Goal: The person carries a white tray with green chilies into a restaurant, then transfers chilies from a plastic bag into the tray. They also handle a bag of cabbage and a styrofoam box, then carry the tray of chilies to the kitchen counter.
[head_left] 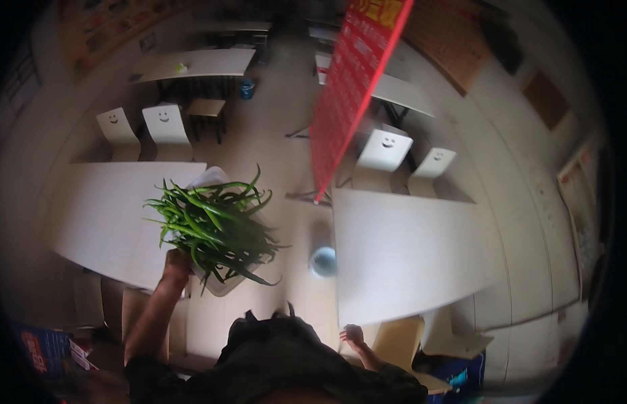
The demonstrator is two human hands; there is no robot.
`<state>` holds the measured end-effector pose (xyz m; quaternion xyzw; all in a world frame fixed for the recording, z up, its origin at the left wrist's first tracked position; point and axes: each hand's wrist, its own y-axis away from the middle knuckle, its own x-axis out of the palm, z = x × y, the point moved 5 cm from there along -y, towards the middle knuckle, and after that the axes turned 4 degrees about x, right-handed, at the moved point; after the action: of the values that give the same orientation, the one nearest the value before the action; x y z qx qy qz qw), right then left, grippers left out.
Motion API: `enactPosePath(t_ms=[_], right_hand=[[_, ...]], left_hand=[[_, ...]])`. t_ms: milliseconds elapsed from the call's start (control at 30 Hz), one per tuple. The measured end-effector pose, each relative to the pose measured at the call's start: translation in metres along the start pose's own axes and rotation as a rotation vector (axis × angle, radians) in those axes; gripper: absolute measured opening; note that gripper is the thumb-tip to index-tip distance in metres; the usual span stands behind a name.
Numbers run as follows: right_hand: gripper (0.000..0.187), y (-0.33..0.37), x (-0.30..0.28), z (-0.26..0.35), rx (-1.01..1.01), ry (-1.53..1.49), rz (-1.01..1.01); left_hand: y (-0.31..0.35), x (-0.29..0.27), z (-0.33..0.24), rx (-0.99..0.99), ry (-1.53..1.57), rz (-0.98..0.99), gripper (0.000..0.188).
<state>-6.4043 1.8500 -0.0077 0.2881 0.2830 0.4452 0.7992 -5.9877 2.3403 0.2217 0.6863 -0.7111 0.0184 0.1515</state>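
Note:
A heap of long green chili peppers (215,222) lies on a pale plastic tray (210,177), tips hanging over its sides. My left hand (178,264) is closed on the tray's near left side, the fingers partly hidden under the peppers. The tray is held up in front of me, overlapping the right end of the left table in view. My right hand (352,334) hangs by the near edge of the right table, its fingers loosely curled with nothing seen in them.
White tables stand at left (104,209) and right (414,256), with a floor aisle between. A red banner stand (347,101) rises ahead, its feet in the aisle. A pale blue bucket (323,262) sits by the right table. Smiley-backed chairs (166,131) stand behind the tables; a tan chair (398,342) is near my right arm.

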Motion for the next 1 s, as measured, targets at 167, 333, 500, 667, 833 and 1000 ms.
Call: enactPosePath(t_ms=[167, 333, 500, 667, 833, 1000], right_hand=[[0.014, -0.067, 0.104, 0.248, -0.590, 0.847, 0.083], [0.025, -0.238, 0.157, 0.409, -0.491, 0.120, 0.163], [0.029, -0.363, 0.214, 0.491, -0.049, -0.360, 0.120], [0.033, -0.414, 0.254, 0.596, -0.005, -0.272, -0.001], [0.033, -0.592, 0.294, 0.689, -0.083, -0.387, 0.041], [0.028, -0.827, 0.321, 0.873, -0.014, -0.989, 0.549]], left_hand=[[-0.126, 0.019, -0.012, -0.041, -0.054, 0.051, 0.016], [-0.330, 0.094, -0.041, -0.023, -0.003, 0.222, 0.023], [-0.549, 0.160, -0.085, -0.070, -0.159, 0.109, 0.026], [-0.740, 0.244, -0.144, -0.171, -0.245, 0.130, 0.022], [-0.940, 0.328, -0.155, -0.084, -0.264, 0.132, 0.010], [-1.136, 0.415, -0.162, -0.141, -0.219, 0.086, 0.009]])
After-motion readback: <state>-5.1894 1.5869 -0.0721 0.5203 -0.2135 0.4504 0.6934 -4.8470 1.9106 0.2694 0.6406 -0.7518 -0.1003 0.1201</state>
